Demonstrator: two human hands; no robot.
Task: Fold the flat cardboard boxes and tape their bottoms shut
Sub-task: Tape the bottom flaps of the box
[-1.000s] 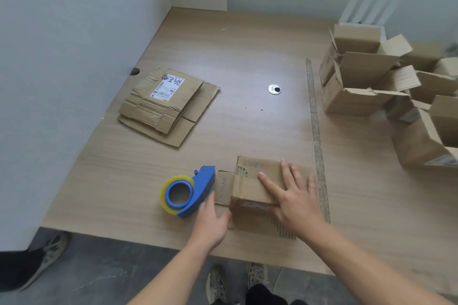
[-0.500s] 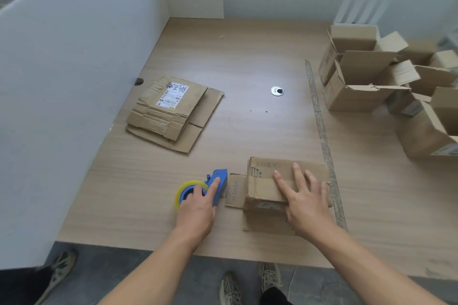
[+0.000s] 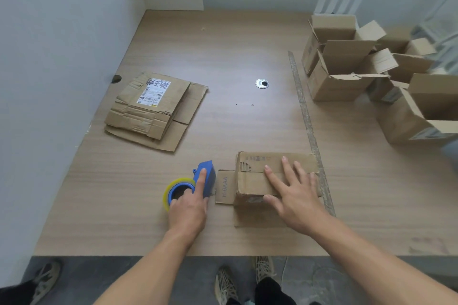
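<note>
A small cardboard box (image 3: 255,181) stands upside down near the table's front edge, its bottom flaps folded flat. My right hand (image 3: 295,195) presses on those flaps with spread, straight fingers. Just left of the box lies a blue tape dispenser (image 3: 205,176) with a yellow-rimmed tape roll (image 3: 173,189). My left hand (image 3: 190,208) grips the dispenser, its index finger stretched along the blue body. A stack of flat cardboard boxes (image 3: 153,109) lies at the left, the top one bearing a white shipping label.
Several folded, open-topped boxes (image 3: 347,67) crowd the back right of the wooden table (image 3: 223,52). A white partition (image 3: 49,57) walls the left side. A round metal grommet (image 3: 261,83) sits mid-table. A seam strip (image 3: 307,119) runs front to back beside the box.
My left hand moved from beside the box onto the tape dispenser and took hold of it. My right hand stayed pressing on the box flaps.
</note>
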